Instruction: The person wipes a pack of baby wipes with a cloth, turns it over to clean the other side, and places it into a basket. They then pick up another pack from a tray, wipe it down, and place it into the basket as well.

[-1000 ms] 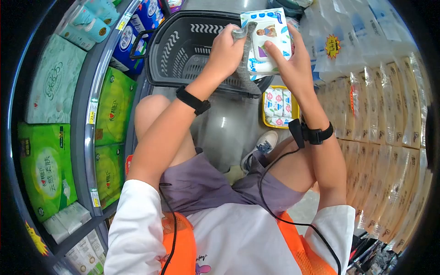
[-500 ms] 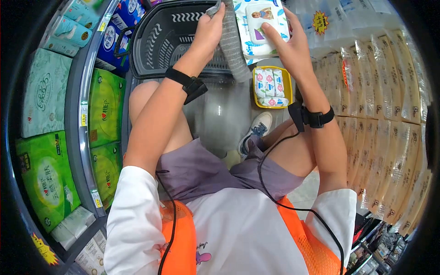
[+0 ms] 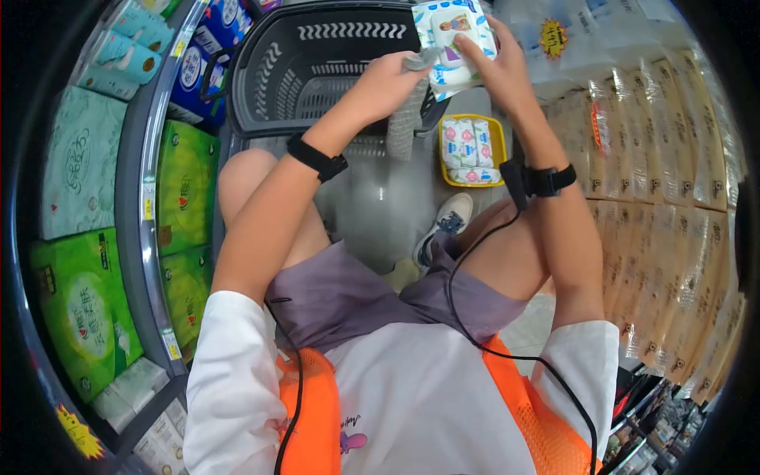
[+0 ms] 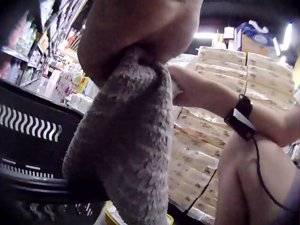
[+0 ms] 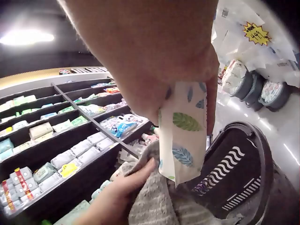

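In the head view the left hand (image 3: pixel 388 85) grips a grey cloth (image 3: pixel 405 127), which hangs down beside the packet's lower left edge. The right hand (image 3: pixel 505 73) holds a white wipes packet (image 3: pixel 451 77) with leaf prints, its thumb on the front by the lid. Seen from the left wrist, the cloth (image 4: pixel 126 131) drops in folds from the fingers. From the right wrist, the packet (image 5: pixel 185 136) appears edge-on, with the cloth (image 5: pixel 152 197) pinched by the left hand (image 5: pixel 122 190) close against it.
A black basket (image 3: pixel 277 119) stands beyond the knees. A yellow tray (image 3: pixel 473 184) with small packs sits on the floor. Shelves with green tissue packs (image 3: pixel 83 309) line the left; stacked wrapped paper (image 3: pixel 665 182) fills the right.
The left hand, after moving up and left away from the packet, has come back down and right with the cloth to the packet's edge. The packet is now tilted.
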Available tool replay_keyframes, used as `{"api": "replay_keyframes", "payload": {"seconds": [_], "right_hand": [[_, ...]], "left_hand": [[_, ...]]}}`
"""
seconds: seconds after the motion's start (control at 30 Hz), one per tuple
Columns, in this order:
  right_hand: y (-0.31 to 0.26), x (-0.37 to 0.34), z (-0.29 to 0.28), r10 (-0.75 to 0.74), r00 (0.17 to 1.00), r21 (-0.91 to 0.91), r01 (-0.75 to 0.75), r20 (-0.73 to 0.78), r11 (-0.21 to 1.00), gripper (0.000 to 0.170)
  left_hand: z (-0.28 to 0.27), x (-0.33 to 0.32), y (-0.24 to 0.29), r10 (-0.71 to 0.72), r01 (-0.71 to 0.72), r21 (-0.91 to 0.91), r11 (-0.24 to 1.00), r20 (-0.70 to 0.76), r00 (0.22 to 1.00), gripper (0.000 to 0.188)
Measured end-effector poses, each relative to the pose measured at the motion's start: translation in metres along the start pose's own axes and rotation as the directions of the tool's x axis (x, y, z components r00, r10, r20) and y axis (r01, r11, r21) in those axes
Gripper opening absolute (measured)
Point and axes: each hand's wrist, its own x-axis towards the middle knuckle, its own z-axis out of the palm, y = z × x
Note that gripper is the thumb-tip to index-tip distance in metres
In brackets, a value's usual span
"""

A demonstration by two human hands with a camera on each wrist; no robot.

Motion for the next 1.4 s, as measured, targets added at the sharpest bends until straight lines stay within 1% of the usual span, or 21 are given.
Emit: {"api": "replay_keyframes", "payload": {"seconds": [0.07,0.17,0.23,0.3,0.37,0.4,0.53,0.57,0.63,0.67,0.7,0.77,0.8,0.83,0.9,1.0,1.13,1.2,1.27,1.33,1.4], "right_hand": [[0.002,0.003,0.006,0.029,0.996,-0.047,-0.025,0.081,0.999,0.078],[0.031,0.023,0.028,0.003,0.987,-0.056,0.006,0.159,0.998,0.078],[0.032,0.031,0.043,0.051,0.969,-0.040,-0.042,0.243,0.998,0.078],[0.051,0.041,0.069,0.146,0.942,-0.002,-0.153,0.302,0.988,0.080],[0.021,0.040,0.085,0.269,0.867,-0.045,-0.276,0.419,0.960,0.080],[0.008,0.041,0.092,0.276,0.840,-0.097,-0.261,0.467,0.960,0.074],[0.043,0.052,0.159,0.434,0.641,-0.242,-0.369,0.633,0.897,0.073],[0.046,0.051,0.175,0.512,0.594,-0.317,-0.408,0.620,0.856,0.073],[0.052,0.048,0.210,0.541,0.547,-0.303,-0.468,0.639,0.830,0.075],[0.053,0.052,0.223,0.505,0.498,-0.291,-0.447,0.705,0.846,0.077],[0.049,0.049,0.236,0.384,0.492,-0.126,-0.478,0.781,0.869,0.074],[0.044,0.042,0.253,0.322,0.567,-0.064,-0.427,0.758,0.902,0.072],[0.045,0.043,0.263,0.299,0.534,0.023,-0.514,0.791,0.858,0.074],[0.047,0.043,0.265,0.220,0.563,0.024,-0.393,0.797,0.919,0.076],[0.041,0.046,0.268,0.126,0.590,-0.078,-0.106,0.797,0.991,0.074],[0.020,0.045,0.252,0.194,0.459,-0.179,-0.077,0.867,0.981,0.069],[0.014,0.039,0.219,0.025,0.431,-0.138,0.234,0.902,0.962,0.055],[0.015,0.034,0.200,-0.097,0.415,-0.102,0.432,0.905,0.896,0.048],[0.015,0.030,0.178,-0.175,0.467,-0.102,0.510,0.867,0.854,0.044],[0.011,0.026,0.149,-0.196,0.536,-0.164,0.551,0.821,0.818,0.041],[0.007,0.019,0.116,-0.211,0.578,-0.118,0.478,0.788,0.870,0.040]], "left_hand": [[-0.004,-0.008,-0.004,-0.010,-0.001,0.139,0.990,0.080,0.997,0.033],[-0.006,-0.027,-0.017,0.023,-0.131,0.309,0.942,0.328,0.944,0.030],[-0.002,-0.048,0.001,-0.068,-0.176,0.411,0.895,0.515,0.854,0.030],[0.007,-0.068,-0.007,-0.032,-0.293,0.394,0.871,0.641,0.767,0.034],[0.012,-0.091,0.004,-0.185,-0.349,0.587,0.731,0.662,0.726,0.039],[0.015,-0.100,0.002,-0.242,-0.364,0.648,0.669,0.653,0.718,0.038],[0.012,-0.125,-0.023,-0.306,-0.394,0.693,0.604,0.657,0.689,0.023],[0.011,-0.129,-0.031,-0.298,-0.391,0.700,0.597,0.646,0.702,0.021],[0.010,-0.134,-0.047,-0.279,-0.395,0.714,0.578,0.628,0.727,0.019],[0.007,-0.135,-0.051,-0.296,-0.393,0.725,0.565,0.623,0.725,0.018],[0.003,-0.136,-0.049,-0.311,-0.394,0.733,0.554,0.621,0.719,0.018],[-0.001,-0.134,-0.045,-0.344,-0.393,0.745,0.539,0.620,0.705,0.019],[-0.001,-0.133,-0.044,-0.364,-0.388,0.749,0.537,0.621,0.694,0.020],[-0.002,-0.132,-0.043,-0.381,-0.386,0.753,0.533,0.621,0.685,0.022],[-0.006,-0.131,-0.037,-0.293,-0.375,0.701,0.606,0.635,0.715,0.027],[-0.008,-0.128,-0.012,-0.250,-0.317,0.611,0.725,0.662,0.706,0.031],[-0.008,-0.116,0.015,-0.175,-0.308,0.479,0.822,0.728,0.663,0.033],[-0.009,-0.116,0.023,-0.005,-0.385,0.402,0.831,0.697,0.717,0.033],[-0.014,-0.120,0.038,0.214,-0.473,0.298,0.829,0.612,0.761,0.035],[-0.017,-0.121,0.059,0.279,-0.507,0.207,0.837,0.636,0.720,0.034],[-0.011,-0.127,0.078,0.378,-0.545,0.100,0.833,0.616,0.691,0.032]]}}
